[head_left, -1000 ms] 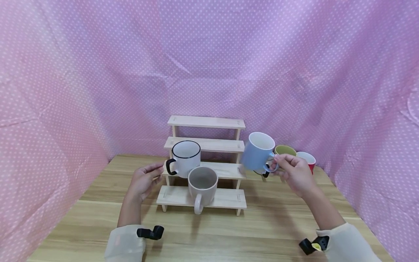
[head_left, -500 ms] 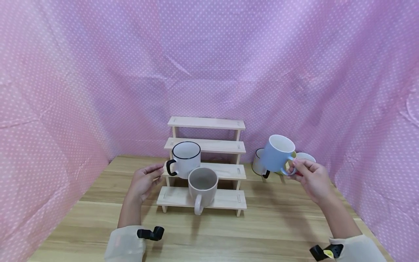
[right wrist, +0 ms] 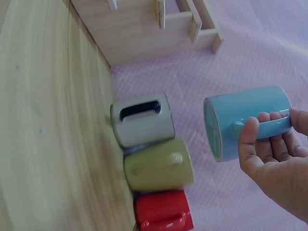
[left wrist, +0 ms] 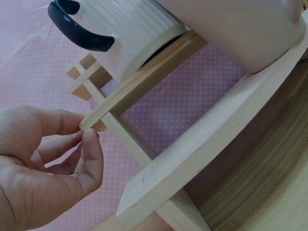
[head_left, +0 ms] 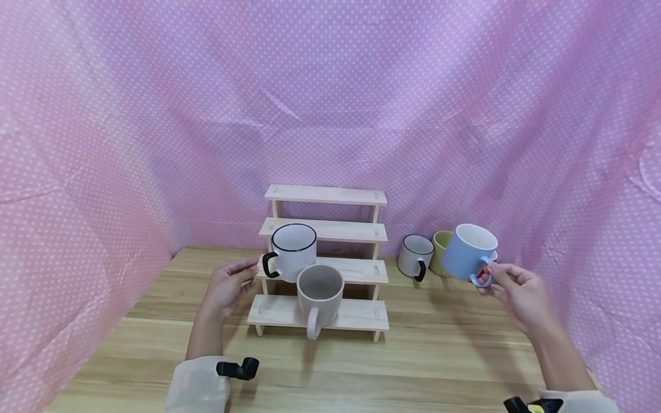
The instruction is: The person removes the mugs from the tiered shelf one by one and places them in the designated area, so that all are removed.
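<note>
By its handle, my right hand holds a light blue mug above the table, in front of the row of mugs at the right. In the right wrist view the fingers curl round the handle of the blue mug. My left hand pinches the left end of a shelf board on the wooden tiered stand. A white mug with black rim and handle stands on that same board. On the lowest step sits a beige mug, handle facing front.
A white mug with a black handle, an olive-green mug and a red mug stand in a row on the wooden table, right of the stand. A pink dotted cloth hangs behind.
My right hand has carried the blue mug to the right and slightly down, uncovering the white mug with the black handle and part of the olive-green one. The left hand has stayed put.
</note>
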`<state>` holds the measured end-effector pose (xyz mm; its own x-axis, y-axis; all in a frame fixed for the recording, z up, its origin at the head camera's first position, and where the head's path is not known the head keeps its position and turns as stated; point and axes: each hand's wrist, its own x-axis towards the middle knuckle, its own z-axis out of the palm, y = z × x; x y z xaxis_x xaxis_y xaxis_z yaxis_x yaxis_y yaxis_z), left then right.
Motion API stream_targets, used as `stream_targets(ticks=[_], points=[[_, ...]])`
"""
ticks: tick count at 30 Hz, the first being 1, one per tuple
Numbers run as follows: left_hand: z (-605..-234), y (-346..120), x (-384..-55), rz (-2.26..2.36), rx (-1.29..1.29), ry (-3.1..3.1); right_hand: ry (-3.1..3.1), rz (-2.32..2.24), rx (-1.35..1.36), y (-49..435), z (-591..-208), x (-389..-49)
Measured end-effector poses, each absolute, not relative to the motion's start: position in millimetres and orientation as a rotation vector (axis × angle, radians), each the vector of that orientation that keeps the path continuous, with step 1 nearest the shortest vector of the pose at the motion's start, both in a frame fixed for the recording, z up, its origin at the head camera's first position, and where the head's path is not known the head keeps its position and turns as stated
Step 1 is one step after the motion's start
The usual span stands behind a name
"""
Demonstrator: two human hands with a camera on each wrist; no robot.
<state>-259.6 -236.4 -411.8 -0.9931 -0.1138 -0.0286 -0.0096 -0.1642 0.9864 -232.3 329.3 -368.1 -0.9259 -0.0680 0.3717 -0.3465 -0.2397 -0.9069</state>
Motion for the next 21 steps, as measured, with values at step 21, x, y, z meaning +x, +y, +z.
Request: stream_targets(ticks=[21], points=[[-412.0, -236.2, -260.6, -2.374, 0.158, -1.949, -2.08, 2.185, 0.332, 386.5, -405.2, -220.8]])
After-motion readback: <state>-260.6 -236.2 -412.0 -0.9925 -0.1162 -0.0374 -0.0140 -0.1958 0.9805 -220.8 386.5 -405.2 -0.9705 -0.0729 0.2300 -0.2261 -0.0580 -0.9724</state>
